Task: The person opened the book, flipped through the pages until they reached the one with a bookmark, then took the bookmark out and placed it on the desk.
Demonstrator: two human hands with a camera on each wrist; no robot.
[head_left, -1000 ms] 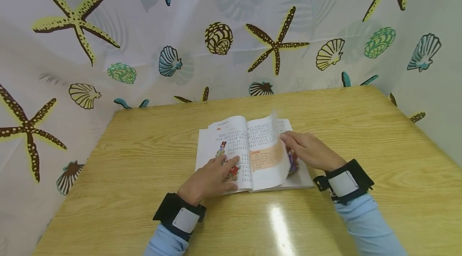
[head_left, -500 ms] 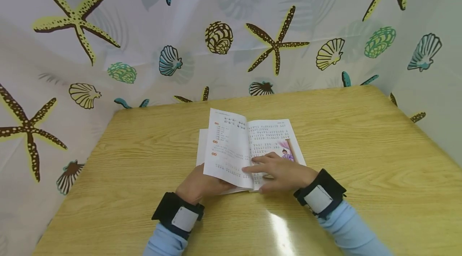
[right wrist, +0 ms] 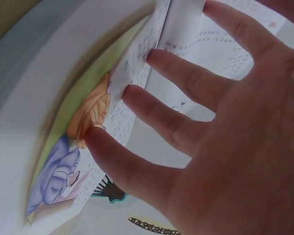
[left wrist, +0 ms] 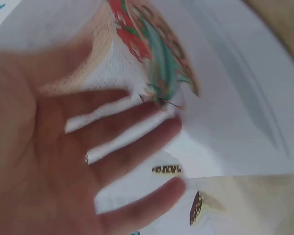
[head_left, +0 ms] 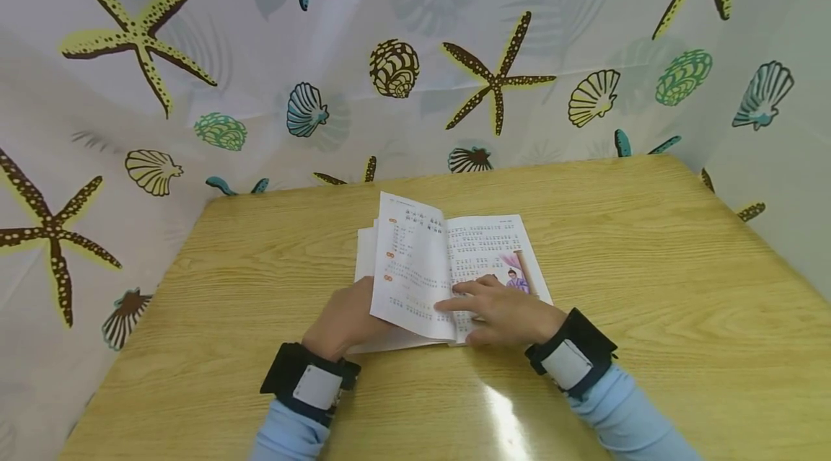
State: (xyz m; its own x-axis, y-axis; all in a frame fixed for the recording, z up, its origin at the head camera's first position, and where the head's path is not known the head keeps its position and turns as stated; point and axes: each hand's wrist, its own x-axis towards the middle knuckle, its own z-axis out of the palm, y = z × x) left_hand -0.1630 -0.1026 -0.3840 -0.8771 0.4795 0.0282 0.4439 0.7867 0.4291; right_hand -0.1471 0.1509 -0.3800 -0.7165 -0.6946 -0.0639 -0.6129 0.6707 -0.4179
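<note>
An open book (head_left: 483, 239) with printed text and coloured pictures lies on the wooden table. One page (head_left: 407, 259) stands partly raised on its left side. My left hand (head_left: 344, 320) is at the lower left of the book, its fingers hidden behind that page in the head view. From the left wrist, the same hand (left wrist: 63, 142) appears with fingers spread and slightly blurred beside an illustrated page. On the right page, near the spine, rests my right hand (head_left: 509, 313). Its fingers (right wrist: 186, 83) are spread and touch the paper in the right wrist view.
The wooden table (head_left: 649, 244) extends around the book on all sides. Behind it hangs a white cloth (head_left: 363, 129) with starfish and shells printed on it. Black bands with pale patches wrap both wrists, above light blue sleeves.
The right hand left the right page edge, carried a page leftward and now rests near the spine. The left hand went from lying on the left page to behind the raised page, then shifted left.
</note>
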